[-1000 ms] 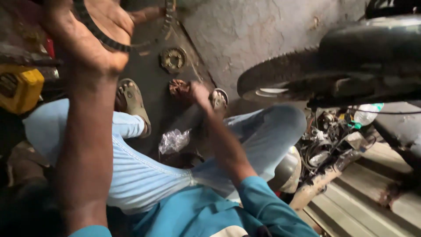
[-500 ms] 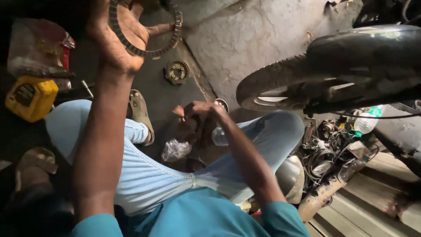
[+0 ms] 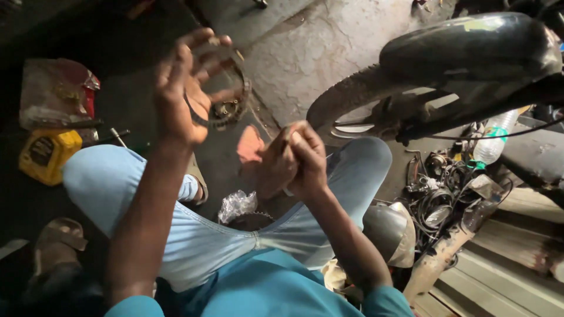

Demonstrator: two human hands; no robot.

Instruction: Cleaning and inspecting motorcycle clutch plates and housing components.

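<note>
The ring point(image 3: 226, 88) is partly hidden behind the raised left hand point(image 3: 185, 88), and motion blurs both. Whatever the closed right hand point(image 3: 294, 158) grips cannot be made out. The tyre point(image 3: 358, 94) runs under the mudguard point(image 3: 470, 41) and off the right edge. The sandal point(image 3: 56, 240) sinks into shadow. The parts heap point(image 3: 437, 194) is too tangled to tell apart.

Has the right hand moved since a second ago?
Yes. The right hand has lifted off the dark floor and risen toward the camera, now level with the motorcycle's black rubber tyre.
</note>
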